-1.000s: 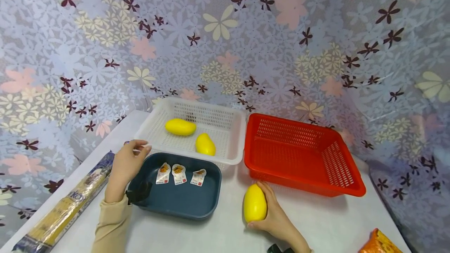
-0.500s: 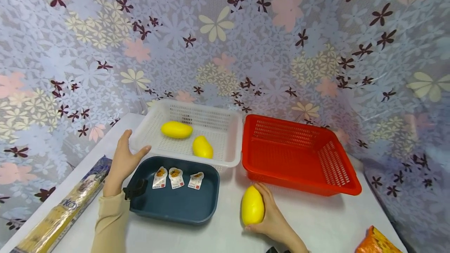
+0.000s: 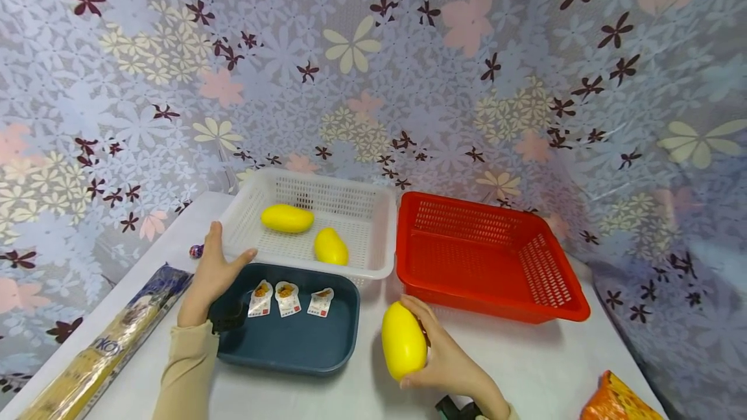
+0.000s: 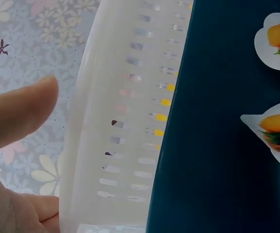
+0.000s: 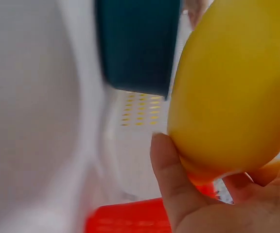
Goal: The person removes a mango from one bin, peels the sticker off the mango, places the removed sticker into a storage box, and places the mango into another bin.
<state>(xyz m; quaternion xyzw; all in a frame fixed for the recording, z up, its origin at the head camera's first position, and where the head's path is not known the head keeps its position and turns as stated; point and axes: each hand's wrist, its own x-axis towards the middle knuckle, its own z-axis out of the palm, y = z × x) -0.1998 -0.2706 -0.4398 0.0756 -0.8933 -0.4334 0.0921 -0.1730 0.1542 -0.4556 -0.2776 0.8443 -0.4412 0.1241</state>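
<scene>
My right hand (image 3: 446, 355) holds a yellow mango (image 3: 404, 341) over the white table, in front of the red basket. Up close in the right wrist view, thumb and fingers curve around that mango (image 5: 232, 92). At the front left corner of the white basket (image 3: 382, 264), my left hand (image 3: 211, 274) has its thumb spread away from straight fingers. Two more mangoes, one at the left (image 3: 287, 218) and one nearer the front (image 3: 331, 247), lie inside that basket. The dark blue tray (image 3: 292, 349) stands just in front, with three mango-picture stickers (image 3: 287, 298) in it.
A red basket (image 3: 496, 303) stands at the right. Along the left edge lies a long pack of pasta (image 3: 111, 349). A small purple round thing (image 3: 196, 251) sits beside my left hand. An orange packet (image 3: 618, 400) is at the front right.
The left hand's bent fingers have straightened and its thumb has spread. My right hand has moved slightly left with the mango, which now tilts and appears a little raised. The head view has shifted slightly.
</scene>
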